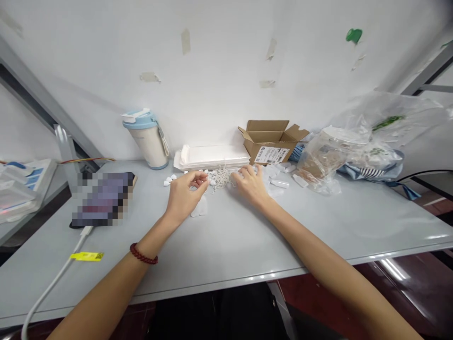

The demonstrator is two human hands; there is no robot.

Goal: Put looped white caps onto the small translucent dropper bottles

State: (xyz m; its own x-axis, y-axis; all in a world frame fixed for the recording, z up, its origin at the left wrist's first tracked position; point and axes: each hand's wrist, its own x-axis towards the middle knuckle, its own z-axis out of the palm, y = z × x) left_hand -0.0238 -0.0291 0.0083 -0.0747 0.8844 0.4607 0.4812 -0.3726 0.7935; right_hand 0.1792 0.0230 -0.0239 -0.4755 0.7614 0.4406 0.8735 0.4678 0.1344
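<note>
My left hand (184,193) reaches to a tangle of thin white strings (220,178) on the grey table (226,241), its fingertips pinched together at the tangle's left edge. My right hand (250,185) lies on the right side of the tangle with fingers curled down onto it; what they hold, if anything, is hidden. Small white plastic pieces (169,180) lie left of the tangle, and more (279,182) lie to its right. A small clear packet (199,208) sits under my left wrist. A dark red bead bracelet (143,256) is on my left forearm.
A stack of white trays (212,157) stands behind the strings. An open cardboard box (271,141) is right of it, then crumpled clear plastic bags (354,146). A blue-lidded bottle (146,139) stands at back left. A phone (102,198) with white cable (53,283) lies left.
</note>
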